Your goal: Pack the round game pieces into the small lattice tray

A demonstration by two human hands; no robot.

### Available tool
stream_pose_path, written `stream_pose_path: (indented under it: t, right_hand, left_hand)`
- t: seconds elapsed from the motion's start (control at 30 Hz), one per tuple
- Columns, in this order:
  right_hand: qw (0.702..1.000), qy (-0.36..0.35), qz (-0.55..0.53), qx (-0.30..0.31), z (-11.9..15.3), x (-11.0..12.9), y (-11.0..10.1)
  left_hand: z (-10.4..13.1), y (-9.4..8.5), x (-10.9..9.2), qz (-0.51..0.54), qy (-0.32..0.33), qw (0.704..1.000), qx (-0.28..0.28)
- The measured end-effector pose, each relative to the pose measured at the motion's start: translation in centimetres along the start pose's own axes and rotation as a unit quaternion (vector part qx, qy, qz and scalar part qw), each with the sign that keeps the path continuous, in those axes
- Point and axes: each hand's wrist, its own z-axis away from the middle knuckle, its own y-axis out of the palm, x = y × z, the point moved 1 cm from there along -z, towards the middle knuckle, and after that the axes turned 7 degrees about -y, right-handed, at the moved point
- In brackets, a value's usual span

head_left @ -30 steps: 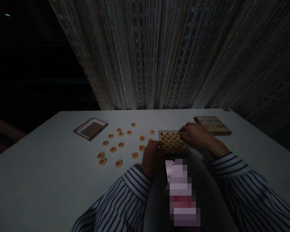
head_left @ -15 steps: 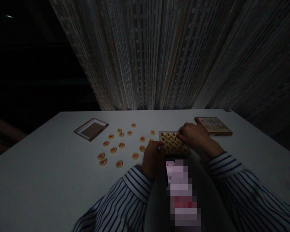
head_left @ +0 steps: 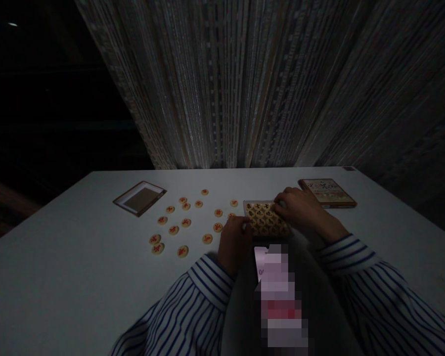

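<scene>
In front of me a shallow clear tray (head_left: pixel 258 201) holds rows of round Chinese chess pieces (head_left: pixel 265 221) with dark characters. My left hand (head_left: pixel 235 243) is closed at the tray's left front edge, thumb and fingers curled against it. Over the tray's right side, my right hand (head_left: pixel 299 206) has its fingers bent down at the pieces; the fingertips and anything in them are hidden. Left of the tray, several loose chess pieces with red characters (head_left: pixel 186 222) lie scattered, face up. One red piece (head_left: pixel 231 216) is partly covered by my left hand.
A brown-framed open box part (head_left: pixel 151 185) lies at the left on the white table (head_left: pixel 77 257). At the back right is a printed box lid (head_left: pixel 328 192). A lit phone (head_left: pixel 260 254) rests below the tray, mostly blurred out. String curtains (head_left: pixel 222 89) hang behind.
My right hand has shifted very slightly over the tray's right side. The left hand, tray and loose red pieces stay in place.
</scene>
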Motion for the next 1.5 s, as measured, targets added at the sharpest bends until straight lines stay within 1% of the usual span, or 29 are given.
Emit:
stream_pose_path:
  t: [0.17, 0.3, 0.4, 0.7, 1.13, 1.33, 1.5]
  right_hand:
    - [0.999, 0.013, -0.013, -0.029, 1.5, -0.8, 0.1]
    - [0.998, -0.009, -0.031, -0.051, 2.8, -0.8, 0.8]
    - [0.996, -0.020, -0.047, -0.068, 3.3, -0.5, 1.2]
    - [0.998, -0.003, -0.031, -0.058, 2.8, 0.1, 1.4]
    - [0.999, -0.007, -0.013, -0.033, 2.6, 0.4, 1.1]
    - [0.999, -0.010, -0.010, -0.041, 2.6, 0.3, 1.4]
    - [0.998, -0.016, -0.020, -0.065, 3.2, 0.1, 1.6]
  left_hand:
    - [0.0, 0.0, 0.1, -0.001, 0.003, 1.000, 0.002]
    - [-0.1, 0.0, 0.1, -0.005, -0.001, 1.000, 0.004]
    - [-0.1, 0.0, 0.1, -0.003, 0.005, 1.000, 0.000]
    - [0.0, -0.3, -0.2, -0.006, -0.005, 1.000, 0.009]
    - [0.0, -0.3, -0.3, -0.001, -0.005, 1.000, 0.007]
    - [0.0, -0.2, -0.2, 0.001, -0.008, 1.000, 0.006]
    - [0.0, -0.1, -0.1, -0.003, -0.003, 1.000, 0.005]
